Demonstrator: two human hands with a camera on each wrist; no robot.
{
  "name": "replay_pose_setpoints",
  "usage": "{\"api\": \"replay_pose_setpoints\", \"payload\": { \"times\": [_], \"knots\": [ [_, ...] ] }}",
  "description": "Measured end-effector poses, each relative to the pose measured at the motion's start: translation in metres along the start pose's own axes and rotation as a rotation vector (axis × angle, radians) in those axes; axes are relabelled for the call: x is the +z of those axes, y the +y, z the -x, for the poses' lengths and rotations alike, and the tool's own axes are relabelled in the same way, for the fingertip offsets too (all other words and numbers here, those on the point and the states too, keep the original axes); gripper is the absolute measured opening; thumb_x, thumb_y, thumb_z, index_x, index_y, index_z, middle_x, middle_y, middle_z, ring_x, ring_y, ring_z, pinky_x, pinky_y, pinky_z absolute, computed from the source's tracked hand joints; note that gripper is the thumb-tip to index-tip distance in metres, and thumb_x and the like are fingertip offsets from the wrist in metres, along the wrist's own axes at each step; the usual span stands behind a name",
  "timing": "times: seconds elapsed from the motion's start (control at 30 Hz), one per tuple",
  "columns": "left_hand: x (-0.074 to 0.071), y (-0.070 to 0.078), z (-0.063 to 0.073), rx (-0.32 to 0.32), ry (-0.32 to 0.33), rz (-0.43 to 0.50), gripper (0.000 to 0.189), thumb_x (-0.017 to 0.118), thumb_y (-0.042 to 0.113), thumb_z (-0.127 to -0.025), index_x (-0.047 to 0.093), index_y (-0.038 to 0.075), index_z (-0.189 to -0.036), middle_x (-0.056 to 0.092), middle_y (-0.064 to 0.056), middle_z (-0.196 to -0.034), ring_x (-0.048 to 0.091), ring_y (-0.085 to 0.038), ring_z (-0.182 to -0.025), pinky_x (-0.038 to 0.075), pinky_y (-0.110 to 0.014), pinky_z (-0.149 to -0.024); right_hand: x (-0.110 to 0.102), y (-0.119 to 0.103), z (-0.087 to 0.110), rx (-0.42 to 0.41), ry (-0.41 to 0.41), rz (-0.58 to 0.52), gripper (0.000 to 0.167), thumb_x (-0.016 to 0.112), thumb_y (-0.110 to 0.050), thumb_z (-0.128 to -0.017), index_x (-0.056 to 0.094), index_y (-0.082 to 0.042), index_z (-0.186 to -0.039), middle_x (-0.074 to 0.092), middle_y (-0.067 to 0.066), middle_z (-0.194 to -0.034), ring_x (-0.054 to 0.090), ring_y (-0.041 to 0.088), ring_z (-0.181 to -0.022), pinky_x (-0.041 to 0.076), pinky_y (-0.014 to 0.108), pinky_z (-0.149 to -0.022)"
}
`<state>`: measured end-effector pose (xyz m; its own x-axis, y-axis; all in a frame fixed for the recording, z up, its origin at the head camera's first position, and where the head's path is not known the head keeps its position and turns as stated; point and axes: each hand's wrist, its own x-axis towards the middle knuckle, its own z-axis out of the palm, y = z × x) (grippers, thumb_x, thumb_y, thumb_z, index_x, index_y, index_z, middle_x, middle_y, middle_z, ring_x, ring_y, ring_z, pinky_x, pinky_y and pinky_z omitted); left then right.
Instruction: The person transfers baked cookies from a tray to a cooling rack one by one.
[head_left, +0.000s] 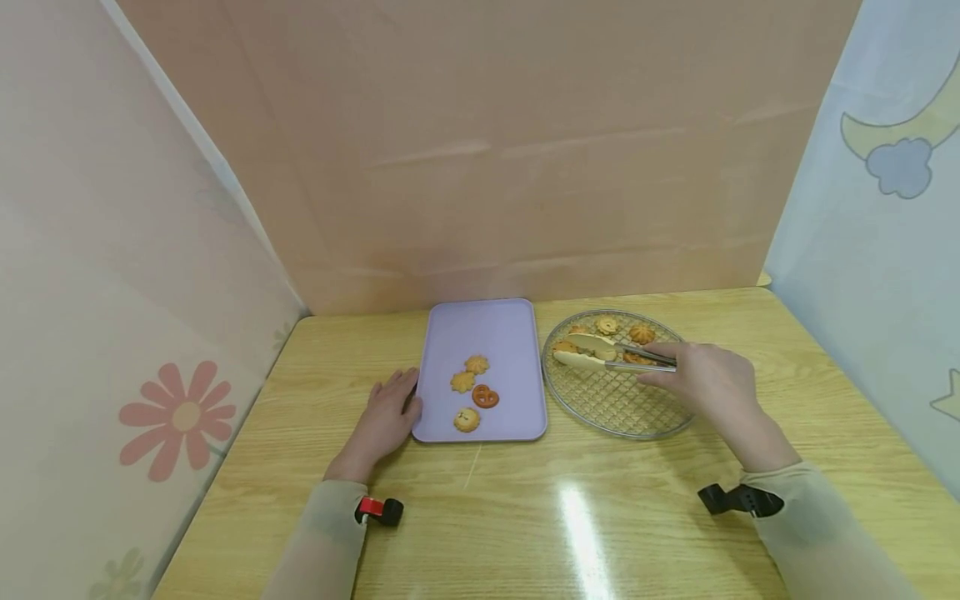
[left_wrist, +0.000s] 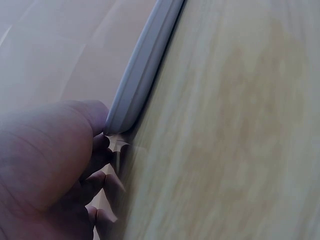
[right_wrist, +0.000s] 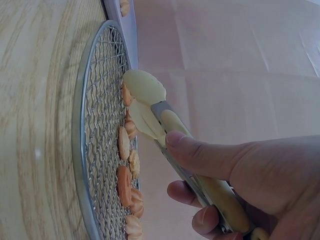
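My right hand (head_left: 712,379) grips a pair of tongs (right_wrist: 172,125) with cream-coloured tips and metal arms. The tong tips are low over the left part of a round wire rack (head_left: 622,408), around or beside a cookie (right_wrist: 126,95); I cannot tell whether they pinch it. Several other cookies (head_left: 607,325) lie on the rack. My left hand (head_left: 386,417) rests at the left edge of a purple tray (head_left: 480,325), its thumb touching the rim. On the tray lie a pretzel-shaped cookie (head_left: 485,396), a round cookie (head_left: 467,419) and two flower-shaped cookies (head_left: 476,364).
The tray and the rack sit side by side on a wooden table (head_left: 510,517), a narrow gap between them. A tan sheet (head_left: 487,167) stands behind the table. Patterned panels flank it, the left one with a pink flower (head_left: 180,417).
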<state>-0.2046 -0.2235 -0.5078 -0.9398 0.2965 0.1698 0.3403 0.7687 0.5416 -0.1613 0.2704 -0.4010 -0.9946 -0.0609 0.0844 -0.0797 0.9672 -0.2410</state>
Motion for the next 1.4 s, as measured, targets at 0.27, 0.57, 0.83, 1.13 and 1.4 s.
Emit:
{"api": "replay_pose_setpoints", "payload": {
  "times": [0.27,0.57,0.83,1.13,1.4],
  "knots": [
    [-0.001,0.003,-0.002,-0.034,-0.020,0.008,0.058,0.055,0.018,-0.111,0.047,-0.008,-0.163,0.048,-0.026,-0.167,0.033,-0.048,-0.161,0.014,-0.071,-0.131,0.000,0.000,0.000,0.007,-0.008,-0.006,0.070,0.085,-0.056,-0.092,0.072,-0.016,-0.148,0.061,0.002,-0.064,0.044,0.021,-0.053,0.036,0.037,-0.045],
    [-0.011,0.019,0.000,-0.080,-0.065,-0.030,0.058,0.054,0.015,-0.112,0.043,-0.008,-0.164,0.044,-0.026,-0.169,0.029,-0.047,-0.163,0.012,-0.069,-0.132,0.000,0.000,-0.001,0.008,-0.010,-0.006,0.070,0.085,-0.056,-0.092,0.072,-0.016,-0.148,0.059,-0.001,-0.063,0.045,0.021,-0.053,0.036,0.037,-0.045],
    [-0.009,0.015,0.000,-0.051,-0.048,-0.028,0.058,0.054,0.017,-0.112,0.044,-0.009,-0.163,0.046,-0.027,-0.168,0.032,-0.047,-0.162,0.013,-0.069,-0.132,-0.001,-0.001,-0.001,0.003,0.008,-0.011,0.070,0.087,-0.053,-0.091,0.072,-0.016,-0.147,0.070,0.005,-0.073,0.047,0.022,-0.054,0.038,0.038,-0.045],
    [-0.008,0.014,0.000,-0.048,-0.049,-0.032,0.057,0.055,0.016,-0.112,0.045,-0.009,-0.163,0.046,-0.027,-0.168,0.032,-0.048,-0.161,0.014,-0.070,-0.131,0.000,-0.003,-0.002,-0.002,0.041,-0.028,0.075,0.089,-0.056,-0.090,0.070,-0.018,-0.151,0.063,0.003,-0.067,0.041,0.021,-0.053,0.036,0.038,-0.045],
    [-0.011,0.018,0.001,-0.049,-0.044,-0.021,0.058,0.053,0.018,-0.113,0.045,-0.008,-0.163,0.046,-0.028,-0.168,0.031,-0.048,-0.161,0.014,-0.070,-0.131,0.001,-0.007,-0.003,-0.003,0.058,-0.050,0.076,0.089,-0.054,-0.090,0.068,-0.017,-0.153,0.077,0.015,-0.089,0.043,0.021,-0.052,0.035,0.037,-0.045]
  ]
}}
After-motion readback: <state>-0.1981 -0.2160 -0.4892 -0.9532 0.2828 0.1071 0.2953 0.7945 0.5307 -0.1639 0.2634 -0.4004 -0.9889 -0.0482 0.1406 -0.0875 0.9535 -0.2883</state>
